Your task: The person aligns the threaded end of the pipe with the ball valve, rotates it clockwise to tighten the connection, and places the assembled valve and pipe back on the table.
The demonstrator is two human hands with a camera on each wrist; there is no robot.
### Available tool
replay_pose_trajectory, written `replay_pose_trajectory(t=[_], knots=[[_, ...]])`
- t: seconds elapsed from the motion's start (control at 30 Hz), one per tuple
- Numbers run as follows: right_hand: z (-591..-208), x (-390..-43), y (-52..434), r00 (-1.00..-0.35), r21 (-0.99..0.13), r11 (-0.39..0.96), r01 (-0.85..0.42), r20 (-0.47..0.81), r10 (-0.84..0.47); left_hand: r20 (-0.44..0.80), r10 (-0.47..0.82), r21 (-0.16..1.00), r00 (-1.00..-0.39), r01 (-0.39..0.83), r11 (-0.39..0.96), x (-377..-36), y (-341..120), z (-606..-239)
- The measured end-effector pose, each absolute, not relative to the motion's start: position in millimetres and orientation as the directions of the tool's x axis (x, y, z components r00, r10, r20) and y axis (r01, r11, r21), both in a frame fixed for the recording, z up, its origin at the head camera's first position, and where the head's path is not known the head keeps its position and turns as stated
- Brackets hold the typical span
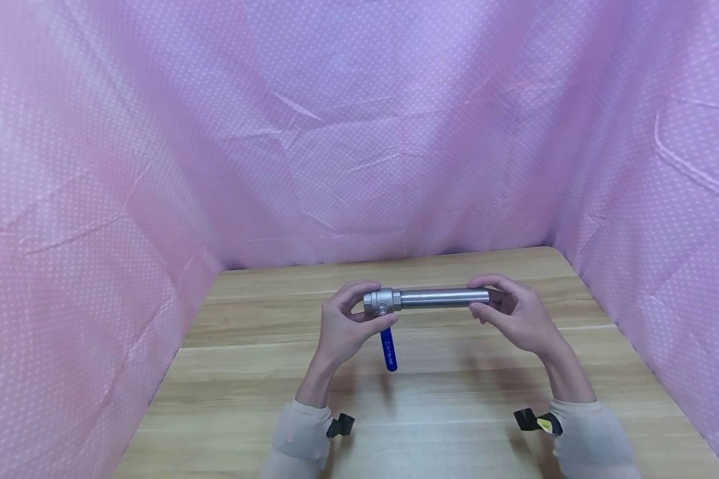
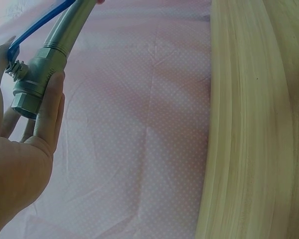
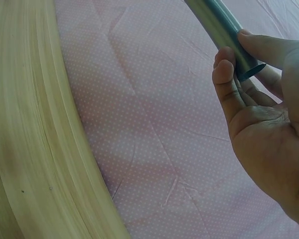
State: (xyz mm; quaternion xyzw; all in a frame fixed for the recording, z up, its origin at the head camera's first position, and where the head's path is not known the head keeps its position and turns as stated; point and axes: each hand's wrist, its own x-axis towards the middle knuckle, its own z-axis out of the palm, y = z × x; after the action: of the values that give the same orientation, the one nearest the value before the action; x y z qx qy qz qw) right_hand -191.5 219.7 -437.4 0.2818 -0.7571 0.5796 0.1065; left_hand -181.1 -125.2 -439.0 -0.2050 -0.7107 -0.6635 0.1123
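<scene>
Altogether one valve [image 1: 382,303], one pipe [image 1: 443,297]

I see a silver-grey steel valve [image 1: 383,301] and pipe [image 1: 443,297], blue lever handle [image 1: 388,350], pink white-dotted cloth [image 1: 359,133], pale striped wood-grain table [image 1: 455,399], beige sleeves [image 1: 302,432].

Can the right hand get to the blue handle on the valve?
Probably yes. The right hand grips the far end of the steel pipe, and the blue handle hangs bare below the valve, which the left hand holds; nothing blocks it.
</scene>
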Motion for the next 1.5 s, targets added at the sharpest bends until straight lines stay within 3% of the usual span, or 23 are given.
replay_pose_trajectory(t=[1.5], knots=[[-438.4,-196.9,219.3,-0.829,-0.829,0.179,-0.53,0.462,-0.316,0.422,0.138,0.903,-0.896,0.429,0.029,-184.4,-124.4,-441.0]])
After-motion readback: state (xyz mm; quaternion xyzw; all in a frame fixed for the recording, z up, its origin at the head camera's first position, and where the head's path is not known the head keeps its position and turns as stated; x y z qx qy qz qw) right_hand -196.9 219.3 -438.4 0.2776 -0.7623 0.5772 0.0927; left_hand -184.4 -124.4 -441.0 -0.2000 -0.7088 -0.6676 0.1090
